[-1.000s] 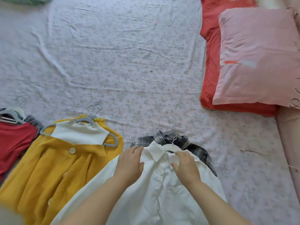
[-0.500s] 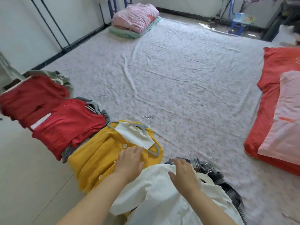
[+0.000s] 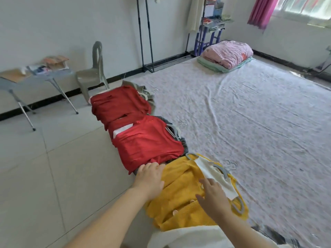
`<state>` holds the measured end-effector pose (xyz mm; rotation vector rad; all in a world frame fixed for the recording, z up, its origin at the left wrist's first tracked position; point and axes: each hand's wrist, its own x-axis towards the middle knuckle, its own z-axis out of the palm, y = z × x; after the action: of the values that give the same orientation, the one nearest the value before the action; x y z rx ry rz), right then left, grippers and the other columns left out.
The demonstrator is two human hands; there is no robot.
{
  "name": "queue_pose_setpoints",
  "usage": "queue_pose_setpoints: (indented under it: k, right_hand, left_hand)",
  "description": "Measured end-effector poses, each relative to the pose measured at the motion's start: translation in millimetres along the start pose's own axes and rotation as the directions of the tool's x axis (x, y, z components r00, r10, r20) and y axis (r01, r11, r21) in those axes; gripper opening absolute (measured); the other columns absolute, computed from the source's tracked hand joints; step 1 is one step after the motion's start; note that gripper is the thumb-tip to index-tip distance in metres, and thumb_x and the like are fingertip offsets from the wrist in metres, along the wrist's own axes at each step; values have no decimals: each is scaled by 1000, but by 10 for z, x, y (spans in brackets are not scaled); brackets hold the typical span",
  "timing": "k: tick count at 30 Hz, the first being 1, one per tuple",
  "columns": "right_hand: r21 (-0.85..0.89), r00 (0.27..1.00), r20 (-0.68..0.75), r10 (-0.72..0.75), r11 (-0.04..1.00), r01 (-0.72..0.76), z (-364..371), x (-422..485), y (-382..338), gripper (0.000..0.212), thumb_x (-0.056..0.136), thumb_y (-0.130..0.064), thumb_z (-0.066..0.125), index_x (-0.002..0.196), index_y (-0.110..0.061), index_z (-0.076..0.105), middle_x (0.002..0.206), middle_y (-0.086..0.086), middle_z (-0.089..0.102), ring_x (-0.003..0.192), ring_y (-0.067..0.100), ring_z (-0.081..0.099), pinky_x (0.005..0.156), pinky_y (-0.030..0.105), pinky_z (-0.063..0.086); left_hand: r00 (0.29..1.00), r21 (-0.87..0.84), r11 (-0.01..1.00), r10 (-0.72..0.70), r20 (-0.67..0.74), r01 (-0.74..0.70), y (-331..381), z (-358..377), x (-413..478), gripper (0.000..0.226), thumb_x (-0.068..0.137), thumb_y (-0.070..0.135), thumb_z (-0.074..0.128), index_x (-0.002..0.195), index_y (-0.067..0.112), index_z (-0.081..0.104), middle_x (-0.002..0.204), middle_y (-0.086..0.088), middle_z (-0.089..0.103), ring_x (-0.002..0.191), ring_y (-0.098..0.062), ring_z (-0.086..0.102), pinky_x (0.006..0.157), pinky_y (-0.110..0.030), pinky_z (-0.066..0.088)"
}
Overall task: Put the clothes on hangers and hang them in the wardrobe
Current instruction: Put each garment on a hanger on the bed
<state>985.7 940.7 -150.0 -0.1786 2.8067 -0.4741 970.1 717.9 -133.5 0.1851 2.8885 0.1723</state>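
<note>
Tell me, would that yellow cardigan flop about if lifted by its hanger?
The yellow cardigan is knitted and lies rumpled, so it would probably droop limply. Its grey hanger looks rigid and should keep the shoulders spread. The thick knit likely makes it fairly heavy.

place: home bedroom | I see: sheeted mattress, folded quilts at its far corner, pink curtain, garment rack

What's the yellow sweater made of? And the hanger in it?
The yellow sweater looks like knitted yarn, soft and matte; ribbed rows show. The hanger looks like dull grey plastic, maybe coated, with a shiny wire hook.
</note>
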Motion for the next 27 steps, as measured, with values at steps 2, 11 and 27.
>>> queue_pose_setpoints:
  k: [2,11,27]
  right_hand:
    - [5,1000,1,15,1000,-15,72,206,-470,54,90,-39,53,139,-26,33,139,-5,39,128,15,36,105,29,35]
    - [-24,996,37,-83,996,84,275,981,-2097,56,91,-35,52,141,-23,31,140,-4,36,130,18,33,104,27,32]
    - [-10,985,50,-163,986,164,409,3368,-3628,51,88,-29,53,136,-22,37,134,-2,43,123,19,40,98,26,36]
  left_hand:
    - [1000,-13,1000,-1,-17,1,-485,-108,66,60,88,38,46,142,21,26,138,0,38,128,-21,33,107,-37,21]
    - [998,-48,998,-50,-34,49,-2164,-541,181,59,91,36,45,143,19,25,140,-1,37,129,-20,33,110,-36,20]
    - [981,-15,981,-192,-3,192,-4142,-1185,1668,52,90,33,44,138,19,31,137,-2,40,127,-21,36,106,-34,25]
